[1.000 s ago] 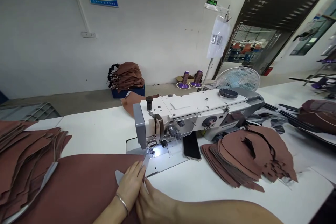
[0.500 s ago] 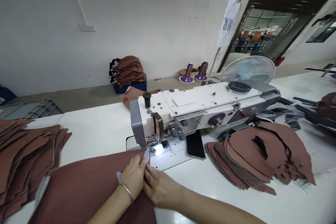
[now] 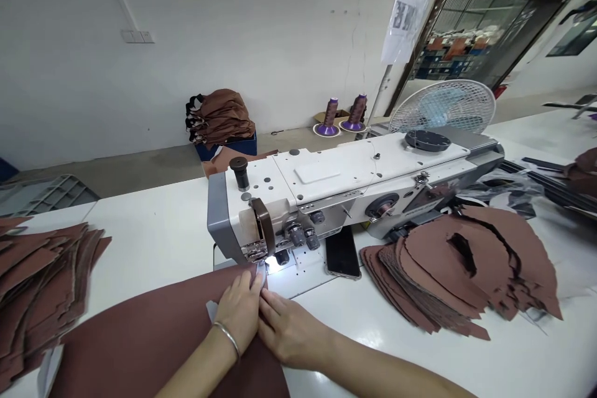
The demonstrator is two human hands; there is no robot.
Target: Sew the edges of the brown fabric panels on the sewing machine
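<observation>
A large brown leather-like panel [image 3: 153, 323] lies under the head of a white sewing machine [image 3: 326, 180], its right edge at the lit needle area. My left hand [image 3: 240, 308] presses on the panel near that edge, its thumb on a pale grey strip [image 3: 261, 272] and its fingers together. Close against it, my right hand [image 3: 291, 329] pinches the panel's edge from the right. The fingertips of both hands are just in front of the presser foot. A second pale tab [image 3: 211, 309] shows beside my left wrist. The underside of the panel is hidden.
Stacked brown pieces lie at the left [image 3: 41, 286] and right [image 3: 448, 273] of the white table [image 3: 153, 214]. A black phone [image 3: 342, 252] rests beside the machine bed. Behind are two thread cones [image 3: 330, 115], a fan [image 3: 443, 109] and a blue bin [image 3: 247, 146] of brown pieces.
The view has shifted, so the machine sits higher and slightly left. The panel's edge is a little closer in at the needle area, and both hands keep their hold.
</observation>
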